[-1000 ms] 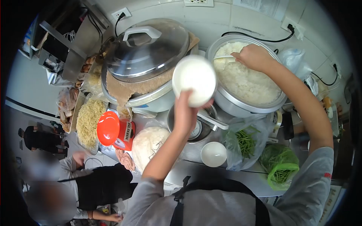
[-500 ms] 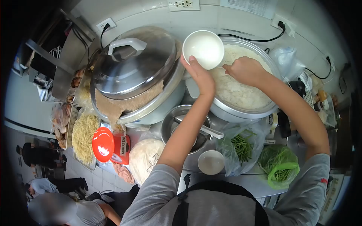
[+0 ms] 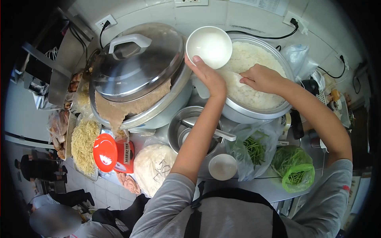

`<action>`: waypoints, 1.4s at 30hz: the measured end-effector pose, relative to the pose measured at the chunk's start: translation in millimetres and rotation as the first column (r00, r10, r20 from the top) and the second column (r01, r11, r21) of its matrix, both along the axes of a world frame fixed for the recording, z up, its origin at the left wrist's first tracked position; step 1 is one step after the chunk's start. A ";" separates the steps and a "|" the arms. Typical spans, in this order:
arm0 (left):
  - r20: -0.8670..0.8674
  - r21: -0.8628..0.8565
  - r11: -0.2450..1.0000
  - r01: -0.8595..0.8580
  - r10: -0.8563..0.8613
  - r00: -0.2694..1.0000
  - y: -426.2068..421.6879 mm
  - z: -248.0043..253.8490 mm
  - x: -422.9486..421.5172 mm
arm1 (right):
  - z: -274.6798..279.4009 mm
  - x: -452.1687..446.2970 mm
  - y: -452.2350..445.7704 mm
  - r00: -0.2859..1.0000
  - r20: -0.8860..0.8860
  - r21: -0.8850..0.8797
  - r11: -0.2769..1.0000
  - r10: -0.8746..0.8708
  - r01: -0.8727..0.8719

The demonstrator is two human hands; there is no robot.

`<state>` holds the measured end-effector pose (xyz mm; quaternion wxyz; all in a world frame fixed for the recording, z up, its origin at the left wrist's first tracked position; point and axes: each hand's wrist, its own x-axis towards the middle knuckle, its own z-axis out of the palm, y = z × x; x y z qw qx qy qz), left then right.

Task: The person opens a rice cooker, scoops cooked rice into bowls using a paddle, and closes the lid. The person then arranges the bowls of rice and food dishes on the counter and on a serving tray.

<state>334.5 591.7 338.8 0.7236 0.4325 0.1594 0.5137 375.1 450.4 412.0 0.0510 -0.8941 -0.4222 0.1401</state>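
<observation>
My left hand (image 3: 208,79) grips a white bowl (image 3: 209,47) from below, thumb on its rim, tilted so that its inside faces me. The bowl overlaps the left edge of a wide metal rice pot (image 3: 245,115). White cooked rice (image 3: 258,55) fills that pot. Over the rice, my right hand (image 3: 262,78) is closed round the handle of a white rice paddle (image 3: 235,81). The paddle's blade is mostly hard to make out against the rice. To the left stands a second large cooker with a steel lid (image 3: 139,67) propped on a brown cloth (image 3: 139,104).
Below my forearms are a steel pot (image 3: 174,133) with utensils, a small bowl (image 3: 222,167) and bags of green vegetables (image 3: 254,150). At left lie noodles (image 3: 84,144), a red container (image 3: 106,152) and a wrapped white bundle (image 3: 152,166). Co-workers (image 3: 59,218) are at lower left.
My left hand and the bowl have shifted slightly left and up in view. My right hand has moved a little right and down with the paddle. The whole view has shifted slightly.
</observation>
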 end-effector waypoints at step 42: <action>0.096 -0.272 0.359 0.893 -0.913 0.397 -10.0 21.4 27.9 | 96.9 4.5 -47.9 0.861 0.499 0.128 0.991 -0.099 0.040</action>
